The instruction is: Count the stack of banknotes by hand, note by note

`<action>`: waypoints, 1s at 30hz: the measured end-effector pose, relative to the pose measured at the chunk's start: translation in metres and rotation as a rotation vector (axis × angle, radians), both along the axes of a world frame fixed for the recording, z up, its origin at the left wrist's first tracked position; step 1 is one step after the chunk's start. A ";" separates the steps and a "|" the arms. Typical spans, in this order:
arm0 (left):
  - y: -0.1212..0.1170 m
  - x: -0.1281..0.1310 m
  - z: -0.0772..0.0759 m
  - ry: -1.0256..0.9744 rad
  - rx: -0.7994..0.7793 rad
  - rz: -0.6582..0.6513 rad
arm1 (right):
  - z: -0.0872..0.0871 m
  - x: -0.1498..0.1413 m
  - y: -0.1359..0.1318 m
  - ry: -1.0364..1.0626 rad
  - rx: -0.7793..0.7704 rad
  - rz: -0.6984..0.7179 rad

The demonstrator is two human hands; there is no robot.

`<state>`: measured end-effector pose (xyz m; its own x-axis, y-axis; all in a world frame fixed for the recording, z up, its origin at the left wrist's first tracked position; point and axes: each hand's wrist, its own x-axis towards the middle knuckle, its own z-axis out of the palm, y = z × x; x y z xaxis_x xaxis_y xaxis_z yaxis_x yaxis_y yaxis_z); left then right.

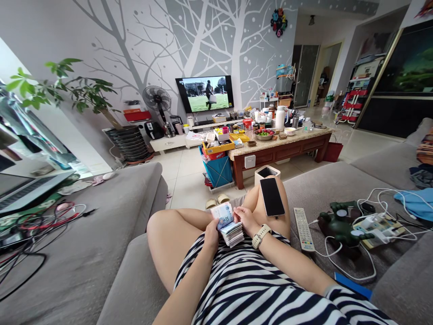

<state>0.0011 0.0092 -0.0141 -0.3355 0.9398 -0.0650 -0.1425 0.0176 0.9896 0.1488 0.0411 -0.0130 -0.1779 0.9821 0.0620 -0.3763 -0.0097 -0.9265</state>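
A thick stack of banknotes (232, 235) rests over my lap, its layered edges facing me. My left hand (211, 234) is closed on the stack's left side, thumb on top. The upper notes, one marked 10 (223, 215), stand raised at the far side of the stack. At their right edge, my right hand (246, 220) has its fingers pinched on the notes; the fingertips are partly hidden. A pale watch (261, 235) circles my right wrist. On my right knee lies a smartphone (272, 197) with a dark screen.
Right of my leg, a remote control (304, 229) lies on the sofa beside a dark green figure (345, 225) and a power strip (380, 231) with white cables. A cluttered coffee table (284, 149) stands ahead. Tangled cables (30, 234) and a laptop (27, 189) occupy the left sofa.
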 end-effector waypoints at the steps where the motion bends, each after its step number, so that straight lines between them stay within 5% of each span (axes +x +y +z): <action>1: 0.000 0.000 0.000 -0.013 -0.001 -0.014 | 0.001 0.000 0.000 -0.004 0.003 -0.002; 19: -0.015 0.009 0.024 -0.146 0.002 -0.126 | 0.006 -0.001 -0.003 -0.028 -0.082 -0.056; 30: -0.015 0.012 0.029 -0.011 0.000 -0.029 | 0.004 -0.001 -0.002 -0.057 -0.029 -0.070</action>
<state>0.0128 -0.0063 0.0153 -0.3076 0.9490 -0.0687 -0.1527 0.0221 0.9880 0.1482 0.0389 -0.0089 -0.1107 0.9935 0.0254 -0.3238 -0.0119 -0.9461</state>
